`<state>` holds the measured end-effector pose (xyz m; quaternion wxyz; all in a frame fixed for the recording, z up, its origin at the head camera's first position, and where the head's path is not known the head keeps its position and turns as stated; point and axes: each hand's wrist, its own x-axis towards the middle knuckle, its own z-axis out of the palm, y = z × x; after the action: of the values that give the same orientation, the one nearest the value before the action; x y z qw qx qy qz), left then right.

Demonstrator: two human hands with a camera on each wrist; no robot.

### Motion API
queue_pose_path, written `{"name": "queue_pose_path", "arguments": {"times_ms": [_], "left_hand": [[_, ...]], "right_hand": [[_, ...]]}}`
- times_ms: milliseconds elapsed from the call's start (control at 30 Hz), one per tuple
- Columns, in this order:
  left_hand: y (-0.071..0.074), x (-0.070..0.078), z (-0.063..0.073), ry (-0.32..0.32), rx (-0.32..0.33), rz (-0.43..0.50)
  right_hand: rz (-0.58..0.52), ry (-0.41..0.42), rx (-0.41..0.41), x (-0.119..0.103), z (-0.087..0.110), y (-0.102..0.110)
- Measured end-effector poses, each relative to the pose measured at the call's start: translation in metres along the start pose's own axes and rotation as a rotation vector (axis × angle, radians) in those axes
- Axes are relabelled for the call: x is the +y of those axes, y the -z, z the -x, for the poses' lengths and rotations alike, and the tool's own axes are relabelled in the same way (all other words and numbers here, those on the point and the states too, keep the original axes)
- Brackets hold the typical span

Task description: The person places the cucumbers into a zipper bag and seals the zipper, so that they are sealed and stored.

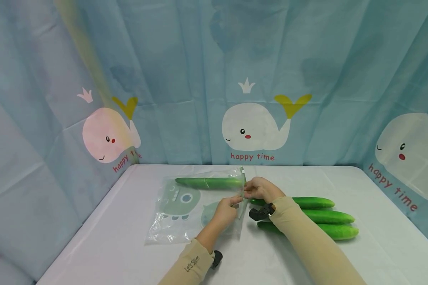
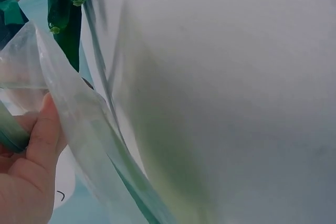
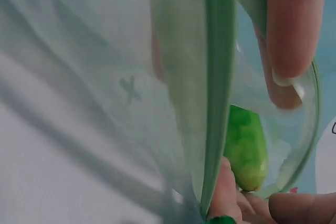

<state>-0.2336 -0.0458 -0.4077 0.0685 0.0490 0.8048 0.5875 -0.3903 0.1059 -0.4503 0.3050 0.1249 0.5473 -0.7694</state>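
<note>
A clear zip bag (image 1: pixel 153 221) with a pale green cartoon print lies flat on the table, its green-edged mouth facing right. One cucumber (image 1: pixel 208 183) lies lengthwise inside, along the bag's far side. My left hand (image 1: pixel 225 211) pinches the near part of the mouth; in the left wrist view its thumb and fingers (image 2: pixel 44 135) hold the film. At the far part of the mouth, my right hand (image 1: pixel 262 188) grips the edge, with fingers (image 3: pixel 294 30) on both sides of the film. The right wrist view shows a gap between the mouth's green zip strips (image 3: pixel 218 77) and a cucumber's tip (image 3: pixel 249 156).
Three loose cucumbers (image 1: pixel 328 217) lie side by side to the right, partly hidden under my right forearm. The white table (image 1: pixel 103 237) meets a blue curtain (image 1: pixel 185 130) printed with whales at its back and sides. Black bands (image 1: pixel 260 213) sit on both wrists.
</note>
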Motion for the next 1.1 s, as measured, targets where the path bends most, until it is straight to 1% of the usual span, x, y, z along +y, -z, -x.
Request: {"name": "queue_pose_path", "arguments": {"times_ms": [33, 100, 133, 167, 200, 267, 333, 367, 433, 600, 733, 833, 900, 1000, 1100], "left_hand": [[0.000, 0.000, 0.000, -0.001, -0.002, 0.003], [-0.001, 0.000, 0.000, -0.005, -0.005, 0.001], [-0.001, 0.000, 0.000, -0.005, -0.006, -0.002], [-0.001, 0.000, 0.000, 0.000, -0.007, -0.001], [-0.002, 0.000, -0.001, 0.004, -0.004, -0.008], [-0.002, -0.001, -0.001, 0.005, 0.005, -0.030], [-0.002, -0.002, -0.002, 0.008, 0.018, -0.041], [-0.002, -0.002, -0.002, 0.010, 0.024, -0.045], [-0.002, -0.003, -0.002, 0.006, 0.034, -0.052], [-0.002, 0.000, 0.000, 0.024, 0.041, -0.050], [0.000, 0.001, 0.002, 0.055, 0.051, -0.054], [0.000, 0.001, 0.003, 0.077, 0.055, -0.055], [0.000, 0.001, 0.003, 0.089, 0.053, -0.051], [0.000, 0.001, 0.003, 0.094, 0.046, -0.052], [-0.001, 0.002, 0.003, 0.100, 0.044, -0.047]], "right_hand": [[0.003, -0.003, 0.011, 0.000, -0.002, 0.002], [0.015, -0.004, 0.054, -0.001, 0.009, -0.001], [0.024, 0.001, 0.066, -0.002, 0.020, -0.004], [0.043, 0.002, 0.114, -0.007, 0.044, -0.017], [0.059, 0.010, 0.120, -0.009, 0.060, -0.022], [0.091, 0.024, 0.119, -0.015, 0.078, -0.021], [0.128, 0.038, 0.106, -0.021, 0.090, -0.013], [0.146, 0.042, 0.108, -0.024, 0.094, -0.009], [0.186, 0.054, 0.110, -0.028, 0.095, 0.006], [0.289, 0.109, 0.073, -0.039, 0.121, 0.033], [0.489, 0.193, 0.055, -0.046, 0.137, 0.057], [0.687, 0.243, 0.053, -0.051, 0.147, 0.080], [0.798, 0.266, 0.050, -0.053, 0.154, 0.096], [0.938, 0.295, 0.028, -0.055, 0.165, 0.121], [1.045, 0.312, 0.007, -0.057, 0.174, 0.146]]}}
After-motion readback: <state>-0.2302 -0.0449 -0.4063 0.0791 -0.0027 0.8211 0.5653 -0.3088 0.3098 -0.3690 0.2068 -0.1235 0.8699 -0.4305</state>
